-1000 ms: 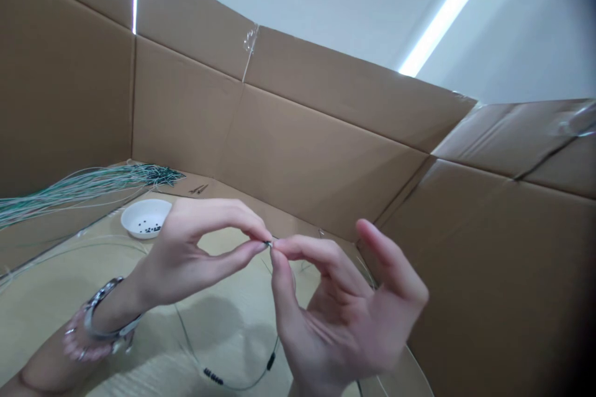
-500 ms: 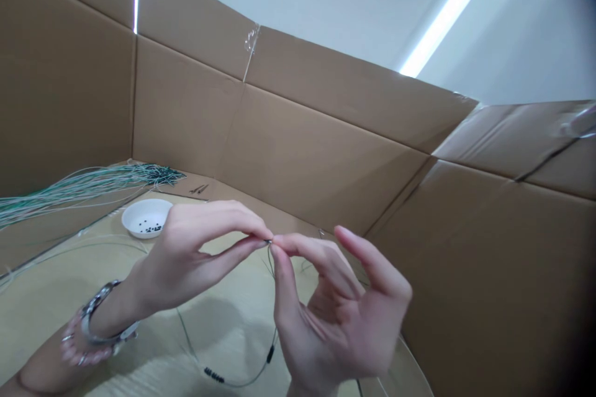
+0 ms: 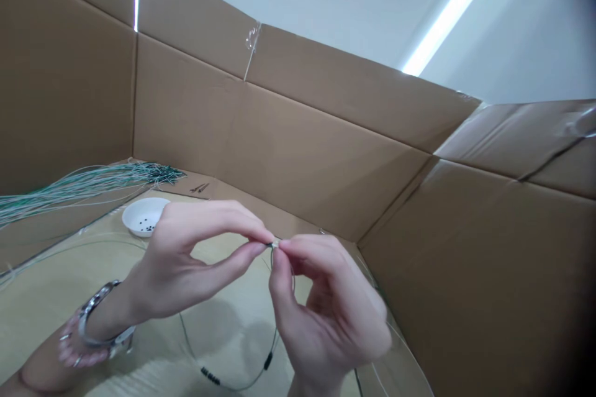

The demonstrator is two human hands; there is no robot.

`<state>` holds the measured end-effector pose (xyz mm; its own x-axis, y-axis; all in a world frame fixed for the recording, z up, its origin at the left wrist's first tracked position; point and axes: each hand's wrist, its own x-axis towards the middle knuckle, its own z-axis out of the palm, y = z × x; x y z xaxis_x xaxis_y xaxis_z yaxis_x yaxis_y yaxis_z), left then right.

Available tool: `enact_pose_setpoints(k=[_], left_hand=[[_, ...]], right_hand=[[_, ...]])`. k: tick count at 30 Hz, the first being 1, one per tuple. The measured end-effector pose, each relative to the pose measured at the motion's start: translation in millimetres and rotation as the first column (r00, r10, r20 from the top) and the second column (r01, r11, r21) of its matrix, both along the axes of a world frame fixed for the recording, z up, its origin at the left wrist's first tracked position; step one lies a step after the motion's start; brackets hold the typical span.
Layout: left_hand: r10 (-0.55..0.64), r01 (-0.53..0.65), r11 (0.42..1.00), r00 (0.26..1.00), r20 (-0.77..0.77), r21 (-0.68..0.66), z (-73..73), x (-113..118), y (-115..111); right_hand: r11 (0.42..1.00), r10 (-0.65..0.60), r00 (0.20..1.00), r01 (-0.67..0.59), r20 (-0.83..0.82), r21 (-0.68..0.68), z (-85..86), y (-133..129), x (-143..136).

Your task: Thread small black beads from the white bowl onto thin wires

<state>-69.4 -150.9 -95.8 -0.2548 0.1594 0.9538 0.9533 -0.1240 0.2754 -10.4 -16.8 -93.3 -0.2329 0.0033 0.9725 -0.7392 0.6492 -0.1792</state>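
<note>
My left hand (image 3: 181, 266) and my right hand (image 3: 328, 313) meet tip to tip above the table, thumb and forefinger of each pinched together. Between them a thin greenish cord (image 3: 185, 332) is gripped, with a small dark piece showing at the left fingertips. The rest of the cord hangs below in a loop. A row of small black beads (image 3: 211, 376) sits at the bottom of the loop, and another short black cluster (image 3: 267, 361) lies farther right on it. The fingers partly hide the pinched ends.
Small black beads lie in a white bowl (image 3: 133, 217) behind my left hand. A bundle of green and white cords (image 3: 102, 182) lies at the far left. Small dark pointed items (image 3: 199, 188) rest near the back. Cardboard walls (image 3: 307, 148) enclose the pale tabletop (image 3: 37, 316).
The raised fingers of my right hand have folded down. Both pinches have shifted slightly right, and a little more of the pinched piece shows between the fingertips.
</note>
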Motion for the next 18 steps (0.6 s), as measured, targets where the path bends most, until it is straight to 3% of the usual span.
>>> enact_pose_setpoints(k=[7,18], left_hand=[[-0.118,0.117,0.993,0.992,0.034,0.006,-1.5,0.0,-1.2],[-0.126,0.127,0.992,0.992,0.028,-0.014,1.1,4.0,-2.8]], right_hand=[[1.000,-0.005,0.994,0.003,0.107,0.013,-2.3,-8.2,2.5],[0.996,-0.066,0.998,0.066,0.006,0.062,0.7,-5.9,4.9]])
